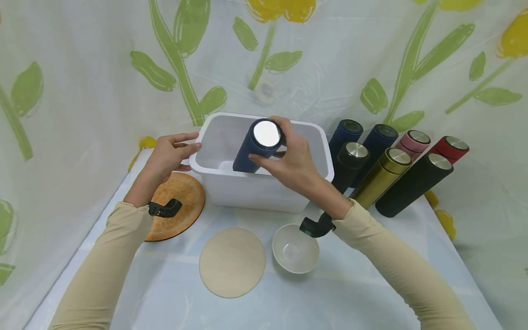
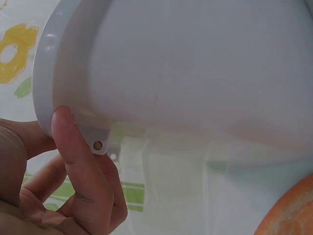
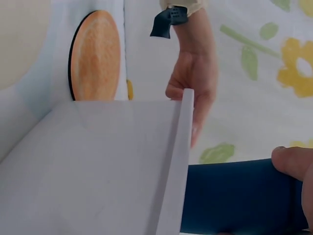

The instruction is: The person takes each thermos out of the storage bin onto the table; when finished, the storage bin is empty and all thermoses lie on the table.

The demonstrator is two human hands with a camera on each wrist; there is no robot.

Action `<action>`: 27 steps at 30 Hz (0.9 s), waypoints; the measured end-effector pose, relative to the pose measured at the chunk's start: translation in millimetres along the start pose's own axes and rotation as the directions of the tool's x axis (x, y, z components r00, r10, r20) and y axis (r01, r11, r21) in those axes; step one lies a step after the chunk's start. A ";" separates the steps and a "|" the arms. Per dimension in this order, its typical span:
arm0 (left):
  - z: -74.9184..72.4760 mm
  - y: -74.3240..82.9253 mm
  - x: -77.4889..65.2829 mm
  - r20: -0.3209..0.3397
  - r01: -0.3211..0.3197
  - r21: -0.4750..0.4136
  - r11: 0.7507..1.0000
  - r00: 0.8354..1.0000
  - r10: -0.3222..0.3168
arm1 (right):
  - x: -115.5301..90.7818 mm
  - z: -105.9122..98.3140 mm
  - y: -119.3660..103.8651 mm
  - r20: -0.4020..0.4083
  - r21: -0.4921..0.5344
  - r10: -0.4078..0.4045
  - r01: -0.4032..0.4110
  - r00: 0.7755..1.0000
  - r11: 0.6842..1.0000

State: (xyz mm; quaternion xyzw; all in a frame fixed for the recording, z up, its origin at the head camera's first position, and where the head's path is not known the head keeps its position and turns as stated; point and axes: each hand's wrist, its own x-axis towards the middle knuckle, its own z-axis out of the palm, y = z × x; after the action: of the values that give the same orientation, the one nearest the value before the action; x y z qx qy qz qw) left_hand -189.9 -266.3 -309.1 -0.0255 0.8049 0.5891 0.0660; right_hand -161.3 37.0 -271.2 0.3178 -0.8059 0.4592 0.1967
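A navy blue thermos bottle (image 1: 249, 153) leans inside a white plastic bin (image 1: 255, 191), its lid end up and shining brightly. My right hand (image 1: 294, 158) grips it near the lid, thumb on the near side. In the right wrist view the bottle (image 3: 232, 196) passes behind the bin's rim, so its lower end is hidden there. At the bin's left end, my left hand (image 1: 168, 155) holds the rim. The left wrist view shows fingers (image 2: 80, 166) at a small tab with a hole under that rim.
Several thermos bottles in blue, black, pink, red and gold (image 1: 381, 176) stand right of the bin. A round orange-patterned mat (image 1: 181, 206) lies at left. A beige disc (image 1: 232, 262) and a white bowl (image 1: 295, 249) are in front. A flowered curtain (image 1: 313, 68) hangs behind.
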 end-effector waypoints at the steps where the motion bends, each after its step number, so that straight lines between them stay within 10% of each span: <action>1: -0.1 -0.1 0.4 0.000 -0.003 0.001 1.000 1.000 0.003 | -2.7 -3.5 0.1 -0.016 0.004 -0.011 0.011 1.000 1.000; 27: 1.7 0.7 1.7 -0.010 0.000 -0.003 1.000 1.000 0.000 | -47.5 -58.3 -26.1 -0.272 0.143 -0.115 0.159 0.956 0.977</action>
State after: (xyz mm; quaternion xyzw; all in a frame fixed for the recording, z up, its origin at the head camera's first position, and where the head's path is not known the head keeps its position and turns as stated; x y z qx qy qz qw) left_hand -191.5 -264.4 -309.1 -0.0283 0.8043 0.5903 0.0620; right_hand -107.5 93.4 -254.9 0.3247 -0.7084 0.5469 0.3060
